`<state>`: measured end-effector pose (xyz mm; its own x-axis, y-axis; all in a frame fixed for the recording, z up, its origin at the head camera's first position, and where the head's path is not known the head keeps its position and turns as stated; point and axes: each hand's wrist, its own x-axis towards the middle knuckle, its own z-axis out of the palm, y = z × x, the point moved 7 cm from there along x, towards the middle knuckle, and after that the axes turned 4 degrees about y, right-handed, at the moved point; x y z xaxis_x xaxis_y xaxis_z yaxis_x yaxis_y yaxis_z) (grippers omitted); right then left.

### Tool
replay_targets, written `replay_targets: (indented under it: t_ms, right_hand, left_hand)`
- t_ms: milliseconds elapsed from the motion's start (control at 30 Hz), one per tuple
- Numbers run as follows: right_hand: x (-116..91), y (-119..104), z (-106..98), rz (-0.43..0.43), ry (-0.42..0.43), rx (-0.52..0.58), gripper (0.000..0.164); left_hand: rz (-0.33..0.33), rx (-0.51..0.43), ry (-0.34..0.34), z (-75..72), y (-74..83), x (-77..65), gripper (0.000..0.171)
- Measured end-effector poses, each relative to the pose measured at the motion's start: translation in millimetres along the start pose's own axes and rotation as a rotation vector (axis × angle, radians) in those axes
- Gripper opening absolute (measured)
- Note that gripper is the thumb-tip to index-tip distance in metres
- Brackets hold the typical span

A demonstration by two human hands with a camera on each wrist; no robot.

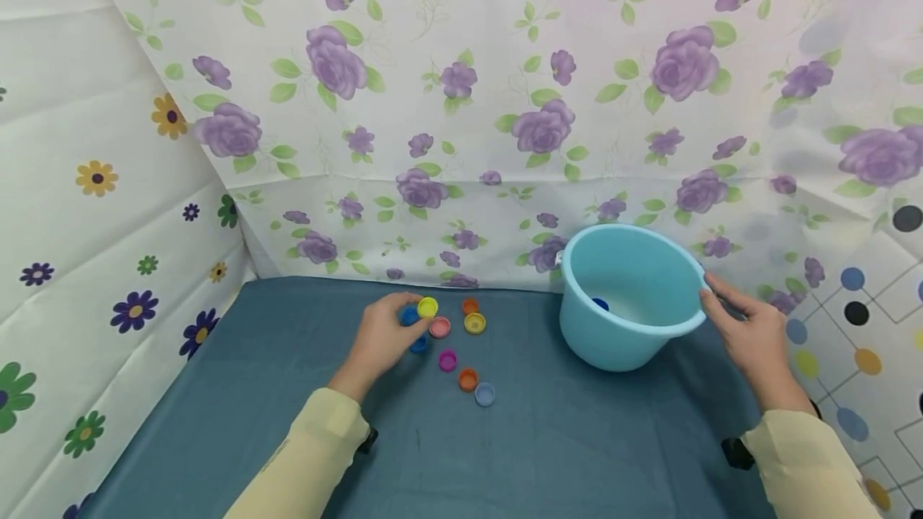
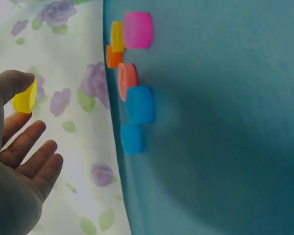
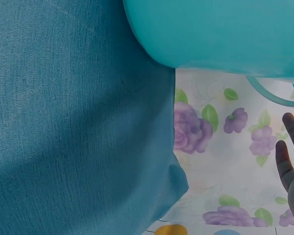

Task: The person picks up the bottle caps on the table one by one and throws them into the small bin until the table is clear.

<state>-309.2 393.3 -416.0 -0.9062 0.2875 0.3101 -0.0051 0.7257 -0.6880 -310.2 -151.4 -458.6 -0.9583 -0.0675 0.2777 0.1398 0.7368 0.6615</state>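
pinching a yellow cap between thumb and fingers, the left hand sits left of centre in the head view, over a blue cloth. two blue caps lie partly hidden by it, with a pink cap just beside. a second yellow cap and an orange one lie close together to the right; below, a magenta cap, another orange cap and a pale blue cap run down toward the lower right. right of centre stands a light-blue bucket, a dark blue piece inside it; the right hand grips its rim at the right.

in the left wrist view, the held cap is at the left edge, clasped by the thumb, the other fingers spread below; more caps line the upper middle.

in the right wrist view, the bucket fills the upper right, its handle curving beneath. two fingertips show at the right edge; the grip itself cannot be told from here.
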Motion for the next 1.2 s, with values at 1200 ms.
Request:
replay_targets:
  t_ms: [1200]
  right_hand:
    - [2,3,0,-0.003,-0.016,-0.003,0.044]
  left_hand:
    - [0.269,-0.279,-0.046,33.0,157.3,39.8,0.034]
